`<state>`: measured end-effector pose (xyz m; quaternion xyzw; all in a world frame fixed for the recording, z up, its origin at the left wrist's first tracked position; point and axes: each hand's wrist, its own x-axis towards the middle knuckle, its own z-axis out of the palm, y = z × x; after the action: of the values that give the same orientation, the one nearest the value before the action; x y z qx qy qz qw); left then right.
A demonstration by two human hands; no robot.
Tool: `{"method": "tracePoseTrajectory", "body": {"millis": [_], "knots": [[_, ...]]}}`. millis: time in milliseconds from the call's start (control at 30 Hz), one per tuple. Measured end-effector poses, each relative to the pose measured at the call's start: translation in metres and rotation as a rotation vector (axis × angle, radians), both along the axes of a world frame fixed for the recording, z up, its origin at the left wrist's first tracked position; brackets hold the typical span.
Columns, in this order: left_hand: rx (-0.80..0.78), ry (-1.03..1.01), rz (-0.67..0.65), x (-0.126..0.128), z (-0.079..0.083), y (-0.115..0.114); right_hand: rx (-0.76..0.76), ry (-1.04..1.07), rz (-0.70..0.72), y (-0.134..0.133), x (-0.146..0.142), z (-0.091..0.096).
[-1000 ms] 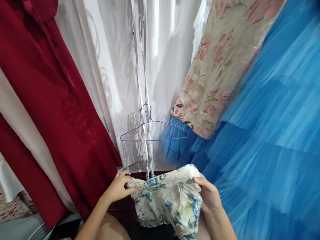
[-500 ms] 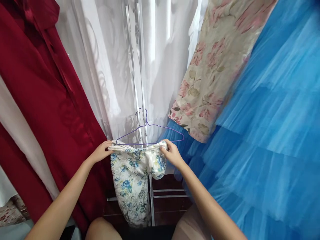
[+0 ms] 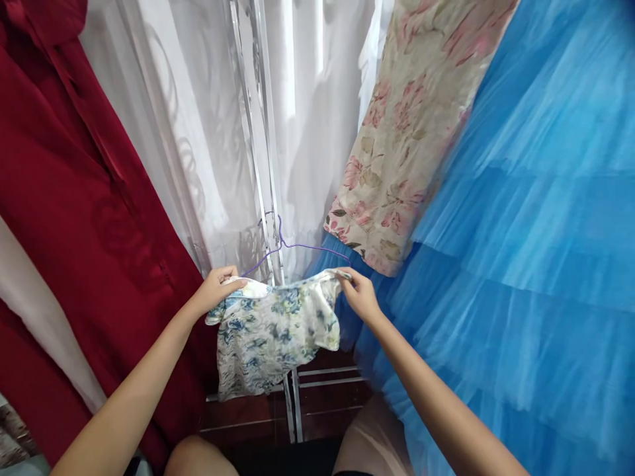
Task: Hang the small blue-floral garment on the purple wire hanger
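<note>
White with blue flowers, the short-sleeved top [image 3: 278,330] hangs between left hand [image 3: 214,291] and right hand [image 3: 361,295], fingers pinching its upper edge at either end. Just beyond those fingers, the purple hanger [image 3: 282,244] runs roughly parallel.

Single head view — forward and down, near the blue-floral garment [image 3: 278,334]

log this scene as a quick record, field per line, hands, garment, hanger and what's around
left hand: pinching one end of the blue-and-white floral garment
right hand: pinching its other end
garment position: stretched between the hands, hanging down
purple hanger: at the metal bars, lower part hidden behind the garment
left side: red garment
right side: pink-flowered cloth, tiered blue tulle
</note>
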<state>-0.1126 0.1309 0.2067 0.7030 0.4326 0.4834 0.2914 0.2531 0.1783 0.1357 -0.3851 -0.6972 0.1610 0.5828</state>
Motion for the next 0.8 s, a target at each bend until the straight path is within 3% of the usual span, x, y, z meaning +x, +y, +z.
{"method": "tracePoseTrajectory", "body": {"millis": [67, 167, 333, 500, 567, 667, 800], "knots": [[-0.025, 0.027, -0.026, 0.001, 0.002, -0.003, 0.083, -0.004, -0.126, 0.012, 0.014, 0.006], [-0.063, 0.094, -0.056, -0.001, 0.006, -0.007, 0.066, -0.105, -0.131, 0.037, 0.026, 0.024], [-0.059, 0.128, -0.064, -0.019, -0.002, -0.008, -0.212, -0.253, 0.11, 0.058, 0.029, 0.048], [0.127, 0.015, 0.12, -0.048, -0.025, 0.001, -0.414, -0.303, 0.361, 0.035, 0.045, 0.054], [0.186, 0.002, 0.206, -0.054, -0.033, 0.005, -0.591, -0.207, 0.52, 0.023, 0.054, 0.055], [0.212, 0.054, 0.27, -0.051, -0.042, 0.009, -0.836, 0.119, 0.687, 0.011, 0.056, 0.052], [0.217, 0.131, 0.281, -0.03, -0.046, 0.017, -0.807, 0.351, 0.666, 0.003, 0.03, 0.046]]}}
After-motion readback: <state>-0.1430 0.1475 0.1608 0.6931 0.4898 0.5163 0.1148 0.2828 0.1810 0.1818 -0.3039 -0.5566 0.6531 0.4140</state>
